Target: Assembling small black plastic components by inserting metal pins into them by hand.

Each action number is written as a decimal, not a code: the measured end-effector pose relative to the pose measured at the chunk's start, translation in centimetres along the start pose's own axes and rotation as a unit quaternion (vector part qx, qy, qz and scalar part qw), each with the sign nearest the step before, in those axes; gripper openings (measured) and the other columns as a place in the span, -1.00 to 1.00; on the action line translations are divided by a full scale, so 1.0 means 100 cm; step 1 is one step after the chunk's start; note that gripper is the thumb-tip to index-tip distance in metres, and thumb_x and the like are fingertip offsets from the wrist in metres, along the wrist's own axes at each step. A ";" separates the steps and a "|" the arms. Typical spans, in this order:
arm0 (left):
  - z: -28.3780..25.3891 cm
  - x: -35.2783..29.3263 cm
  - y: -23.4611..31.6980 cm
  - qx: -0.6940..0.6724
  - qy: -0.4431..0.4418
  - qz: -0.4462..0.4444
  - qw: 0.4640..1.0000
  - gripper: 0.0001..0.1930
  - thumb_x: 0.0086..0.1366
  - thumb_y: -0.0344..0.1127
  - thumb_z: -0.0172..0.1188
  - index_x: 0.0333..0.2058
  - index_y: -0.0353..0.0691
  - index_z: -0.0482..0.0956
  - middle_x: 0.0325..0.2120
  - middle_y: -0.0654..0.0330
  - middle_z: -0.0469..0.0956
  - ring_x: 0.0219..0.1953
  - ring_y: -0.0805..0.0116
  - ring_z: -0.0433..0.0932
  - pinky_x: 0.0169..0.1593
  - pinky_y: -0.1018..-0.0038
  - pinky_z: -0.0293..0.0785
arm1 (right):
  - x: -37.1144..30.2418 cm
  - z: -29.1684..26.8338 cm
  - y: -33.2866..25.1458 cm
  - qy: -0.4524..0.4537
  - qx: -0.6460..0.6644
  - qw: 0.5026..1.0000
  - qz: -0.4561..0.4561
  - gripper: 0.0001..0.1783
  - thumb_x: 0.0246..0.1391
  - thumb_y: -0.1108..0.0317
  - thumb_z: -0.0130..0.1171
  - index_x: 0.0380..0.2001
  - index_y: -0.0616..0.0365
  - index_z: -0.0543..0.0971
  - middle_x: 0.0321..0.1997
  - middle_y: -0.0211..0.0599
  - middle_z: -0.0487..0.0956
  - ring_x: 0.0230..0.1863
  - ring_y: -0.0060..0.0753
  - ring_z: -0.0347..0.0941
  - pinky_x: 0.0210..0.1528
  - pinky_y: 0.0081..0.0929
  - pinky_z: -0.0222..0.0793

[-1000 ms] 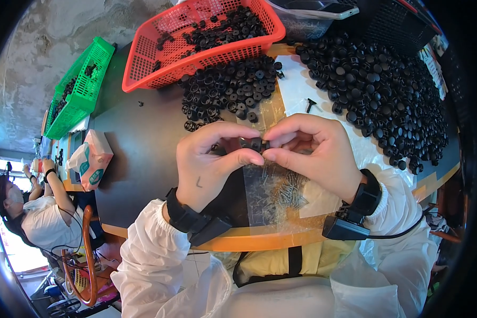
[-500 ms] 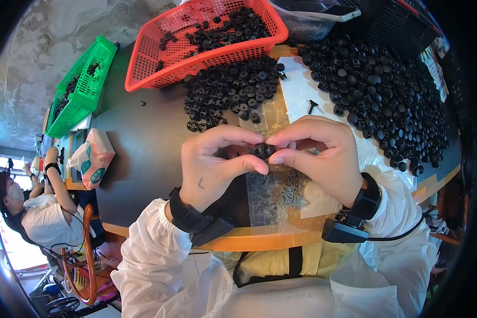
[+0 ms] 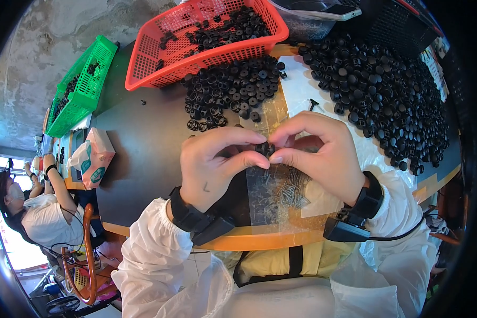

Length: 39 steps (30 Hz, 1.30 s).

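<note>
Cap: a small black plastic cap (image 3: pixel 265 149) sits pinched between both hands, above the table's near edge.
Left hand (image 3: pixel 214 167): thumb and forefinger closed on the cap's left side.
Right hand (image 3: pixel 323 153): fingertips closed on its right side.
Handling: likely light, stiff and smooth; easy to fumble, best held by the rim.
Bag: clear, crinkly bag (image 3: pixel 281 193) of small dark screws lies just below.
Around: matte ridged caps in a heap (image 3: pixel 230 93) and a larger pile (image 3: pixel 387 90); red mesh basket (image 3: pixel 196 58) behind.
</note>
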State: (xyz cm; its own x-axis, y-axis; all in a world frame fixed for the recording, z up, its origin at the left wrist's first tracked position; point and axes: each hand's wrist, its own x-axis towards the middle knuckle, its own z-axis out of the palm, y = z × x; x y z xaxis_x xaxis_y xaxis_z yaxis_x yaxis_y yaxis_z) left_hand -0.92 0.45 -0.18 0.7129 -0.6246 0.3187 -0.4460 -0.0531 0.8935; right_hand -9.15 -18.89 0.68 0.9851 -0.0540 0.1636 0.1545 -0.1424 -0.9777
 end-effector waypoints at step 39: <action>0.007 0.001 0.009 0.183 -0.009 0.284 0.941 -0.64 -0.24 -0.19 0.53 -0.35 0.01 0.74 -0.39 0.33 0.49 -0.34 0.29 0.47 -0.25 0.42 0.40 | -0.004 0.002 0.007 -0.168 0.211 0.962 0.036 -0.82 -0.08 0.61 0.29 -0.43 0.23 0.47 -0.32 -0.37 0.45 -0.25 -0.58 0.45 -0.21 -0.56 0.40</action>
State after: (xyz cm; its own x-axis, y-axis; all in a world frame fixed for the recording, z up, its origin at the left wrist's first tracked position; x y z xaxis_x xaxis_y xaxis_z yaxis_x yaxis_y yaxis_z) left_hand -1.64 -0.22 0.42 0.2955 -0.6462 0.7037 -0.9112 0.0307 0.4109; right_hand -9.41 -18.75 -0.06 0.9521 0.2846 0.1118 0.0330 0.2678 -0.9629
